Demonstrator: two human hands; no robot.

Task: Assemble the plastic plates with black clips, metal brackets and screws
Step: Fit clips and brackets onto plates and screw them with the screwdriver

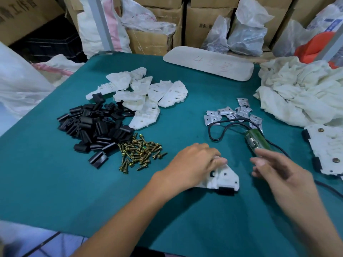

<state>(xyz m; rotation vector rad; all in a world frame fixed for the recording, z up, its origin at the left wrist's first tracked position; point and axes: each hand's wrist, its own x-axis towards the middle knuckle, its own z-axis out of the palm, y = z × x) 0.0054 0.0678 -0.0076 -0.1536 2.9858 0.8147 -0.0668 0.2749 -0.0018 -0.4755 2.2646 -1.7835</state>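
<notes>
The white plate point(224, 178) lies near the front edge of the worktop point(55, 182), with a black clip point(226, 191) on its near side. The left hand point(193, 164) rests on it, fingers bent over its far edge, maybe gripping it. The right hand point(278, 171) hovers beside it, fingers loose and apart, holding nothing.
</notes>
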